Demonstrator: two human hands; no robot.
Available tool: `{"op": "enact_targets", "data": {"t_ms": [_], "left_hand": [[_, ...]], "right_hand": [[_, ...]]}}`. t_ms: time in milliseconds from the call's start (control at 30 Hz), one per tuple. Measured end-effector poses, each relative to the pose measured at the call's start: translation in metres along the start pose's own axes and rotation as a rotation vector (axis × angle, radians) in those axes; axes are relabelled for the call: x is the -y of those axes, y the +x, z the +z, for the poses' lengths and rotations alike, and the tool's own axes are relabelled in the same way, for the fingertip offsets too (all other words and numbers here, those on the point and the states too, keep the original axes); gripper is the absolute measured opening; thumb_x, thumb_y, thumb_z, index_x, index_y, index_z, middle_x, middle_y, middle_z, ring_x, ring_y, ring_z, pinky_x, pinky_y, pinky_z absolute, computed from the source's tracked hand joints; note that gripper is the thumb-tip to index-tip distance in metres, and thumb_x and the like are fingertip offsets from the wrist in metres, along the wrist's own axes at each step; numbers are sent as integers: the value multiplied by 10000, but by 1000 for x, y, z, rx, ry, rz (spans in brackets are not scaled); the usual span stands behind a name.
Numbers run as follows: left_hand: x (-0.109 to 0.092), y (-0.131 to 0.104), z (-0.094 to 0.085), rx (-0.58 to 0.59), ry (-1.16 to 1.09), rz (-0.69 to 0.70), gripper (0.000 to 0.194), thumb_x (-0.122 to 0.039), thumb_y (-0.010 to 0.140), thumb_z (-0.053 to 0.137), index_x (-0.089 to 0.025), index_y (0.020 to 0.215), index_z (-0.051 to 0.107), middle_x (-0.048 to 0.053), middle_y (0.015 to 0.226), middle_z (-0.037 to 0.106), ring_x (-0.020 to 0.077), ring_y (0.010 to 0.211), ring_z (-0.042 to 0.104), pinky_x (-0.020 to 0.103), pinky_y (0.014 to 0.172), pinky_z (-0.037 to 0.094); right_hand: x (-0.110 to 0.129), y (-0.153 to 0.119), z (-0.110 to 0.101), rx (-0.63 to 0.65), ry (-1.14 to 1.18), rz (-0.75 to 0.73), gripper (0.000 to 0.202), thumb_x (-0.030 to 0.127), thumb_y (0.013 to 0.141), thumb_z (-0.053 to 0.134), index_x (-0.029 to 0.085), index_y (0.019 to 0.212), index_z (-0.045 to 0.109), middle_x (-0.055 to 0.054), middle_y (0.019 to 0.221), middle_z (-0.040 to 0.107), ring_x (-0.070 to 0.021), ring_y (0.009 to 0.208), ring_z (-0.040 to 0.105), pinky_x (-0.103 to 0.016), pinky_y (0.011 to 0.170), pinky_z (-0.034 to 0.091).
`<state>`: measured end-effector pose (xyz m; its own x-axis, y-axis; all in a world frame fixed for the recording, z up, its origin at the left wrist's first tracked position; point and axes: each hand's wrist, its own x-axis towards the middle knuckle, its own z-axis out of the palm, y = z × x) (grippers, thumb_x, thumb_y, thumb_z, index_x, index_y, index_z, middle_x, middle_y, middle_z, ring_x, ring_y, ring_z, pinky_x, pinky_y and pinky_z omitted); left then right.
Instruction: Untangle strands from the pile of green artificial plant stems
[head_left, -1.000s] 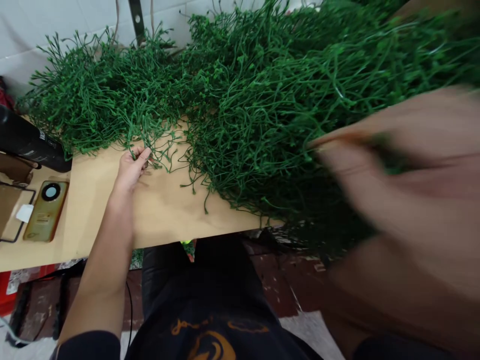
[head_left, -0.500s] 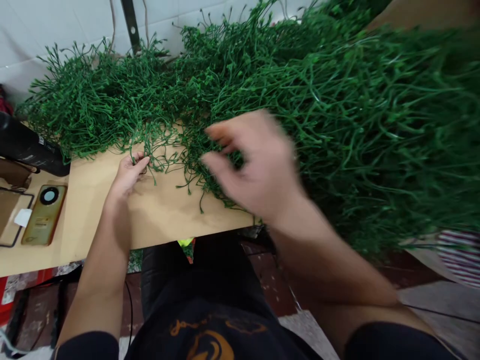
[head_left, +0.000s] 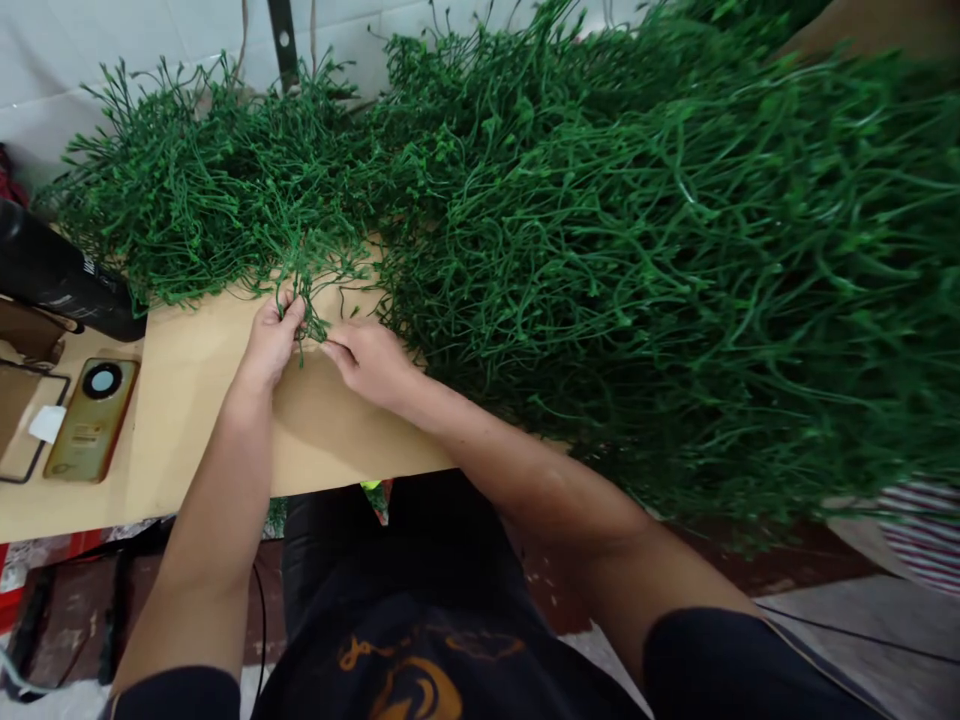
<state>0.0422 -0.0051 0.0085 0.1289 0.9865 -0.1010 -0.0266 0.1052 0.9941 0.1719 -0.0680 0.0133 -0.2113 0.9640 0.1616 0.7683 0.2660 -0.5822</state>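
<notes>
Together, two bare hands met at a small green sprig.
The left hand (head_left: 279,335) pinched the sprig (head_left: 306,300) between thumb and fingers; the right hand (head_left: 367,362), fingertips closed together, touched its lower end, over the tan board (head_left: 202,400), beside the large green pile (head_left: 637,260).

Nothing reads whole. White capitals (head_left: 91,268) on the black bottle (head_left: 52,262), near the far left corner of the worktop (head_left: 187,390), blur after what looks like "VA". Tiny print (head_left: 86,432) on the phone (head_left: 105,425), near the left edge, and orange script (head_left: 367,652) on the dark shirt (head_left: 322,620), below the near edge, are illegible
</notes>
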Motion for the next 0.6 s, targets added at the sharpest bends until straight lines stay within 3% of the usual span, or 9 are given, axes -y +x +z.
{"op": "enact_targets", "data": {"t_ms": [100,200,300,433,500,600], "left_hand": [[-1,5,0,-119,-47,0,373,-227,726,719,-178,595,373,-86,466,352,10,358,290,144,319,154],[-3,9,-5,-263,-154,-29,304,-191,795,631,-194,655,362,-93,479,355,16,355,292,129,323,176],[-5,9,-10,-220,-155,-29,294,-231,819,605,-199,667,356,-95,467,357,19,346,288,129,329,211],[-4,4,-11,-71,-22,-15,309,-278,767,666,-189,652,394,-84,466,406,20,340,285,137,313,198],[-3,3,-11,-26,-11,-19,307,-288,747,685,-185,658,410,-76,483,435,21,354,306,130,318,212],[-3,4,-12,10,-7,-28,325,-309,723,709,-181,655,418,-69,499,454,20,366,324,121,330,235]], "right_hand": [[13,-9,7,18,-18,-74,217,173,881,387,130,773,570,-85,776,562,-173,729,444,-319,743,329],[31,-27,15,124,14,-260,177,151,842,425,122,771,585,-87,770,567,-167,719,438,-313,743,335],[41,-39,13,174,65,-400,159,156,834,450,125,759,586,-72,746,552,-155,716,432,-301,739,338],[31,-30,-14,1,184,-129,220,274,896,431,120,848,581,-31,724,519,-124,674,423,-268,671,325],[21,-20,-29,-62,213,16,221,293,866,496,119,984,566,-10,742,523,-107,645,418,-253,649,322],[11,-8,-35,-88,161,102,372,247,814,579,124,1159,512,-16,813,555,-112,681,459,-248,675,337]]}}
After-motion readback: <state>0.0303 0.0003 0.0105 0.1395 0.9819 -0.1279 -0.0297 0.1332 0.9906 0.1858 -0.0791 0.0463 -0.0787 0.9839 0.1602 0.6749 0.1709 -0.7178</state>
